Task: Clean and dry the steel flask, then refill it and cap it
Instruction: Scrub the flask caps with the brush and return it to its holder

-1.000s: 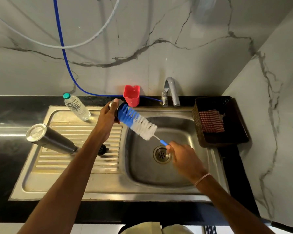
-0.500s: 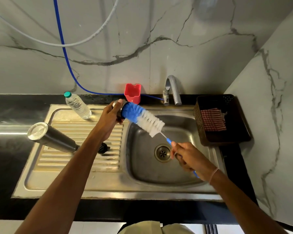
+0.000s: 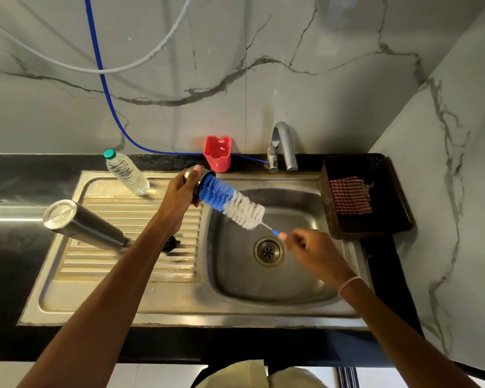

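Head view is showing us working over the sink basin (image 3: pixel 291 278), our left hand (image 3: pixel 179 194) curling round a small steel cap (image 3: pixel 203 175) and holding it at the back edge of the sink, just in front of the red holder (image 3: pixel 217 152). Our right hand (image 3: pixel 314 253) is pinching the blue handle of the bottle brush (image 3: pixel 235 204) between thumb and fingertips, and the blue end of the bristles is sitting in the cap's open mouth.

The steel flask (image 3: pixel 87 226) is resting on the drainboard (image 3: pixel 123 275), apart from both hands and left of our left forearm. Its flat base is facing up and left, and its narrow neck is pointing towards a small black piece (image 3: pixel 170 243) that the forearm is partly hiding. Whether it is lying on its side or standing mouth down, we cannot tell.

We are judging it rigid, fairly weighty for its size, smooth-walled and probably slippery when wet, so we are favouring a whole-hand wrap round the middle of the body, not the tapering neck. It is looking dark grey and brushed along the body, with a bright base disc catching the light. A capped water bottle (image 3: pixel 126 175) is standing at the back of the drainboard, and a checked cloth (image 3: pixel 349 196) is lying in the dark basket (image 3: pixel 392 219) to our right.
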Demonstrator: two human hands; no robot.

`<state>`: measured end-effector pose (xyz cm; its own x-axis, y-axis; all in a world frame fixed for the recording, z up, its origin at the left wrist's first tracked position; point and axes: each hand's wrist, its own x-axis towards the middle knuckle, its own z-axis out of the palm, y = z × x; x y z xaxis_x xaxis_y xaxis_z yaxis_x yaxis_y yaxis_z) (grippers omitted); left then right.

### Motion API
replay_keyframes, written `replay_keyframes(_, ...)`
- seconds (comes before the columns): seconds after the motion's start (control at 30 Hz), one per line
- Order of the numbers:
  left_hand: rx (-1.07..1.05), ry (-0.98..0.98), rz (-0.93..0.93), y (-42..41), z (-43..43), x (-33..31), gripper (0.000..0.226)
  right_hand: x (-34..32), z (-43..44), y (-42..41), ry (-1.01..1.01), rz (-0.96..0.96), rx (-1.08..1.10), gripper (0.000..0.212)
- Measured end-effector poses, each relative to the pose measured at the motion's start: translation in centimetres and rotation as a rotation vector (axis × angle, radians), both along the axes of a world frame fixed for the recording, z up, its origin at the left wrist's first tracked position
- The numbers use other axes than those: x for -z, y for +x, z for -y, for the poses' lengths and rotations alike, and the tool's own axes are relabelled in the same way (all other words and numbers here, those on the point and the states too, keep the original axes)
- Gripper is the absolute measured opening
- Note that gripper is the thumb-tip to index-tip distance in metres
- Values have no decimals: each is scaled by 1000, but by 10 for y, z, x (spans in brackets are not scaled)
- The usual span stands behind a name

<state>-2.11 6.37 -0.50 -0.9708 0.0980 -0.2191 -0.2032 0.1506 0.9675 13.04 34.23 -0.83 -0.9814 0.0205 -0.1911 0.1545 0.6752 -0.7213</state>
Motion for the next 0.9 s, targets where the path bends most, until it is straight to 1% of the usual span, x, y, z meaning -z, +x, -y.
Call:
replay_keyframes(0.03, -19, -2, -2, 1, -1, 1, 47, 4, -2, 3, 249, -146, -6, 34)
replay_keyframes(0.07, -35, 8, -3, 1, -1, 2, 47, 6, -2, 6, 470, -233, -5, 32)
replay_keyframes(0.1, -45, 25, -2, 1, -1, 3, 48, 7, -1, 8, 617, -270, -14, 33)
replay_keyframes(0.13, -50, 42, 0, 1, -1, 3, 48, 8, 3, 10, 685, -312, -33, 35)
replay_keyframes(0.17, -46, 53, 2, 0, -1, 2, 46, 11, 6, 11, 655, -333, -55, 36)
replay_keyframes(0.2, -32, 59, 6, -1, -1, 1, 44, 9, 8, 10, 539, -310, -81, 35)
replay_keyframes(0.23, -18, 64, 9, -1, 0, -1, 41, 6, 7, 7, 332, -203, -97, 36)
replay_keyframes(0.27, -12, 70, 13, -1, 0, -1, 41, 1, 7, 3, 15, -27, -84, 38)
replay_keyframes(0.3, -18, 77, 16, 0, 1, -1, 40, -7, 7, 0, -256, 139, -53, 41)
replay_keyframes(0.33, -32, 83, 15, 0, 2, 0, 40, -13, 7, -3, -366, 206, -24, 43)
replay_keyframes(0.37, -48, 84, 8, 1, 4, -1, 39, -16, 7, -4, -315, 156, -16, 43)
replay_keyframes(0.4, -63, 77, -1, 2, 5, 0, 38, -14, 6, -4, -108, 15, -38, 41)
replay_keyframes(0.43, -73, 69, -11, 2, 6, 0, 38, -9, 3, -2, 170, -141, -58, 39)
replay_keyframes(0.47, -80, 63, -17, 2, 6, 1, 40, -4, 2, 1, 431, -220, -72, 36)
replay_keyframes(0.5, -86, 66, -16, 2, 6, 2, 42, -2, 3, 5, 608, -228, -87, 34)
replay_keyframes(0.53, -94, 77, -10, 2, 6, 3, 45, 0, 5, 7, 712, -253, -115, 34)
replay_keyframes(0.57, -98, 91, -4, 1, 6, 3, 48, 4, 8, 9, 729, -290, -144, 33)
replay_keyframes(0.6, -94, 100, -1, 1, 6, 3, 50, 3, 11, 8, 630, -271, -151, 31)
replay_keyframes(0.63, -82, 98, -3, 1, 6, 3, 50, 0, 12, 4, 444, -159, -151, 31)
replay_keyframes(0.7, -61, 77, -14, 3, 8, 2, 47, -9, 10, -2, -208, 231, -58, 38)
replay_keyframes(0.73, -57, 64, -20, 5, 8, 3, 46, -13, 8, -5, -391, 349, -21, 42)
replay_keyframes(0.77, -58, 54, -24, 6, 10, 4, 46, -13, 5, -7, -367, 327, -22, 43)
replay_keyframes(0.8, -62, 51, -28, 7, 11, 4, 48, -9, 2, -7, -111, 180, -63, 43)
replay_keyframes(0.83, -65, 55, -32, 8, 12, 6, 51, -4, -2, -7, 254, -39, -78, 40)
replay_keyframes(0.87, -66, 62, -37, 9, 12, 7, 53, -1, -3, -5, 531, -163, -56, 37)
replay_keyframes(0.9, -68, 69, -40, 10, 12, 7, 56, -2, -4, -3, 697, -198, -20, 35)
